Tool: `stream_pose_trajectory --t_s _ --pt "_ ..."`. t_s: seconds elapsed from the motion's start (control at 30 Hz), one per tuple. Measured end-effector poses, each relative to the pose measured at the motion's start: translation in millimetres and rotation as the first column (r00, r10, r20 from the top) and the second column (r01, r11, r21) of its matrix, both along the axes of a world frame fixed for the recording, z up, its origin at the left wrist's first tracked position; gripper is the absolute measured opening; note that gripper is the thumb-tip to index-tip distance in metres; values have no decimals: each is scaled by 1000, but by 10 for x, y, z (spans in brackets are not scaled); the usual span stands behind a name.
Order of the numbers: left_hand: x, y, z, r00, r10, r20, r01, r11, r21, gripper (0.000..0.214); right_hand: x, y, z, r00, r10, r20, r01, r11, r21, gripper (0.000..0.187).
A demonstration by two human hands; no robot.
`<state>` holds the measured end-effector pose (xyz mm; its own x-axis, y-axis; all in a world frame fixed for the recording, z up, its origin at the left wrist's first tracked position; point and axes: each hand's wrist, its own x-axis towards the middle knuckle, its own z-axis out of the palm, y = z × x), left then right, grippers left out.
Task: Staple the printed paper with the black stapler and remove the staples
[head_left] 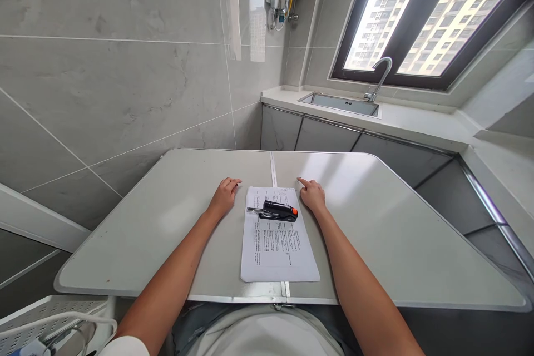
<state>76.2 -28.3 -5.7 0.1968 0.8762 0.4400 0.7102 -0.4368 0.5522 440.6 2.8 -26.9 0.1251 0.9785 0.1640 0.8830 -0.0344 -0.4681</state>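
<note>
Printed white paper (271, 258) lies on the folding table, close to its front edge and across the centre seam. A black stapler (278, 211) with an orange piece at its right end rests on the paper's upper half, its metal strip sticking out leftward. My left hand (225, 193) is on the tabletop just left of the paper, index finger stretched out, holding nothing. Beside the paper's upper right corner, my right hand (312, 193) rests with its index finger stretched out too, the other fingers loosely bent. Neither hand touches the stapler.
The pale folding table (137, 222) has a metal seam down its middle. A white basket (54, 311) with cables and other items stands at the lower left. Beyond the table are a counter (417, 117), a sink (340, 102) and a faucet (380, 79) under a window.
</note>
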Motion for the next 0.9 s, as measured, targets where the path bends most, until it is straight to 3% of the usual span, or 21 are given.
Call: stream_pose_trajectory --t_s 0.3,0.5,0.63,0.77,0.9 --pt "147 -101 62 964 -48 263 84 989 -125 28 -30 -39 53 999 -36 -36 36 999 -1 57" --pt "167 -111 101 847 -66 527 211 952 -220 31 -46 -98 123 955 67 -290 4 971 240 41" --pt "148 -180 173 824 -186 535 355 905 -233 28 -170 -222 279 895 315 -315 -185 906 381 22" --pt "147 -261 249 849 -238 471 405 866 -292 25 -334 -394 436 775 564 -285 -444 807 389 24" --pt "161 -302 284 868 -284 407 441 818 -370 26 -461 -512 504 706 634 -315 -533 769 353 25"
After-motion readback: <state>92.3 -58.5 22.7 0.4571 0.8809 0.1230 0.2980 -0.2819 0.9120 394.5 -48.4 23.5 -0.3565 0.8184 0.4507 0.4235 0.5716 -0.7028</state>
